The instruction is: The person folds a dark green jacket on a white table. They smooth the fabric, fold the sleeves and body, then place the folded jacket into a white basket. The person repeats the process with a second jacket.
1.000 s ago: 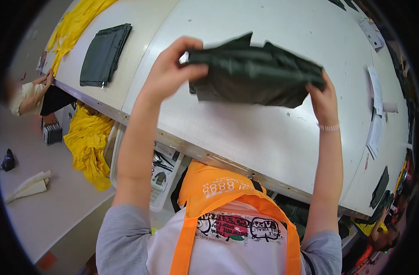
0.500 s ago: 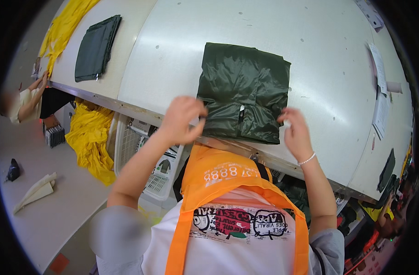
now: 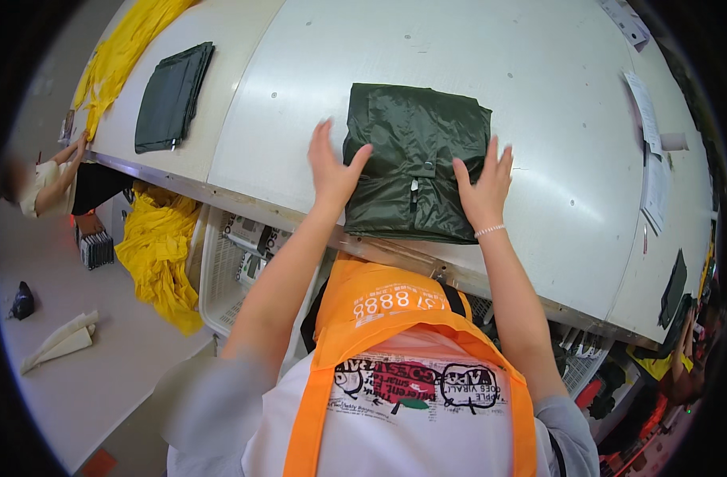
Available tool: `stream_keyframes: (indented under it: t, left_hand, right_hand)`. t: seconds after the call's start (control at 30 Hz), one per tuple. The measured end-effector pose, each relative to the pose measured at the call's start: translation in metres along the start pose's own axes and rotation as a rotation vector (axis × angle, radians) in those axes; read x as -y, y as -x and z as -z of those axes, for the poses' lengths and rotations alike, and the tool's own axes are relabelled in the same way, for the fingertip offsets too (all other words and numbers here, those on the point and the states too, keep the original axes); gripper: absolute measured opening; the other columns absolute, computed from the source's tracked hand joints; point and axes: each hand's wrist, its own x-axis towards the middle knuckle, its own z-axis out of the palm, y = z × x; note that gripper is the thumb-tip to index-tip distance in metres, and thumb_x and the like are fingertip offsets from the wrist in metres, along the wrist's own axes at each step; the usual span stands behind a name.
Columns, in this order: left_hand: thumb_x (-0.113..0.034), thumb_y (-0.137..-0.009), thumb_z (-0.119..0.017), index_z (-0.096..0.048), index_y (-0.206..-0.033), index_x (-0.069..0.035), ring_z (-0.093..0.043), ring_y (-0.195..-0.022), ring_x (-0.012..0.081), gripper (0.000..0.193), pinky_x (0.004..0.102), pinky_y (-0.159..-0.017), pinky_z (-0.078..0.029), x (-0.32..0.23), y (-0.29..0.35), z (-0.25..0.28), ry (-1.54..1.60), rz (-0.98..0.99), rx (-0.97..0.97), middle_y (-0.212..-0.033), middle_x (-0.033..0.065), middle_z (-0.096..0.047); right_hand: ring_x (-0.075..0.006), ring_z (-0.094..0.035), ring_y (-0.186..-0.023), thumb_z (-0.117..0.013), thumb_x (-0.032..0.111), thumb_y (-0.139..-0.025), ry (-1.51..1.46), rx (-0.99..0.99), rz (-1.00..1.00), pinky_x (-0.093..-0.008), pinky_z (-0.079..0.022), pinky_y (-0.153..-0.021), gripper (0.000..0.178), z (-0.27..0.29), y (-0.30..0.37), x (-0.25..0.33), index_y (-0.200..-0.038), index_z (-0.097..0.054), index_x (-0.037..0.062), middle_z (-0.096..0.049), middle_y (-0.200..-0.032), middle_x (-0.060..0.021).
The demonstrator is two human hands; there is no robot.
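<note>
A folded dark green garment [image 3: 411, 131] of shiny thin fabric lies in front of me at the table's near edge. A small tab with a snap and a white label show on its top. My left hand [image 3: 334, 168] is at its left side, fingers spread, with the thumb over the edge of the fabric. On the opposite side my right hand [image 3: 484, 189] is also spread, its thumb lying over the garment's right edge. Neither hand grips the cloth.
A stack of folded dark green pieces [image 3: 169, 99] lies left on the white table [image 3: 300, 60], near yellow fabric [image 3: 133, 44]. Below the edge stand a white basket [image 3: 212, 298] and a yellow heap [image 3: 161, 254]. Papers [image 3: 654, 187] lie right. Another person's hands [image 3: 79, 145] touch the far-left edge.
Both hands have moved from the garment's near corners farther up its sides, and their fingers have spread out. The snap tab now shows on the garment's top.
</note>
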Motion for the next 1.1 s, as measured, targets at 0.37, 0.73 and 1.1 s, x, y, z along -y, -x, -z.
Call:
stream_keyframes:
  t: [0.37, 0.73, 1.1]
  left_hand:
    - [-0.05, -0.071, -0.075, -0.064, -0.098, 0.007, -0.063, -0.098, 0.0343, 0.064, 0.038, -0.084, -0.048, -0.011, 0.106, 0.04, 0.076, 0.576, 0.285, -0.101, 0.0241, -0.066]
    - [-0.034, -0.071, -0.079, -0.044, -0.118, 0.007, -0.062, -0.098, 0.0351, 0.072, 0.0404, -0.083, -0.049, -0.005, 0.1, 0.045, 0.0, 0.487, 0.281, -0.102, 0.0257, -0.062]
    - [-0.025, -0.088, -0.052, -0.051, -0.112, -0.009, -0.058, -0.101, 0.0374, 0.029, 0.0462, -0.079, -0.048, 0.0, -0.003, 0.029, -0.277, 0.113, 0.382, -0.106, 0.0156, -0.062]
  right_hand:
    - [-0.0413, -0.048, -0.121, -0.068, 0.045, -0.081, -0.291, 0.311, -0.288, -0.0383, -0.039, -0.1, 0.094, 0.007, 0.085, -0.003, -0.145, -0.019, -0.0036, -0.044, -0.134, -0.0314]
    - [-0.0465, -0.056, -0.097, -0.069, 0.013, -0.08, -0.113, 0.197, -0.042, -0.0435, -0.048, -0.083, 0.099, 0.006, 0.063, 0.036, -0.15, 0.001, 0.0203, -0.044, -0.121, -0.0315]
    - [-0.0397, -0.06, -0.098, -0.054, 0.069, -0.077, 0.793, 0.42, 0.323, -0.0406, -0.049, -0.083, 0.087, -0.07, -0.029, 0.236, -0.146, -0.033, 0.0204, -0.018, -0.141, -0.0426]
